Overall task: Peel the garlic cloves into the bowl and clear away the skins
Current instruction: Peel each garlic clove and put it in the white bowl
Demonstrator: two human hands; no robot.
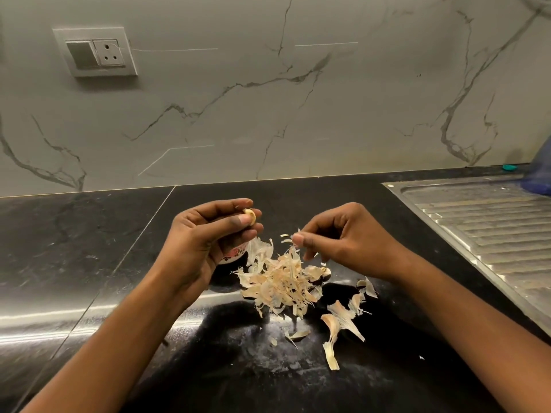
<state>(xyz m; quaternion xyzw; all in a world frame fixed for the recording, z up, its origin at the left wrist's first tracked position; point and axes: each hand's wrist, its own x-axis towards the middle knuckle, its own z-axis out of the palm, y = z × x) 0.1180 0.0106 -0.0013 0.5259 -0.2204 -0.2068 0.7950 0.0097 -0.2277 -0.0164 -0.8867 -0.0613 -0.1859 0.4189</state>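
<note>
Your counter (74, 234) is black polished stone, glossy, dusted with pale specks. At 12 o'clock the wall (298, 99) is smooth grey-veined marble with a soft sheen. At 2 o'clock the drainboard (492, 228) is ribbed, brushed steel. The garlic skins (280, 281) look dry, papery and matt; the clove (250, 216) is smooth and pale.

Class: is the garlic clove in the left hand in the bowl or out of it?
Out. The left hand pinches the clove clear of the bowl, which is mostly hidden behind that hand.
</note>
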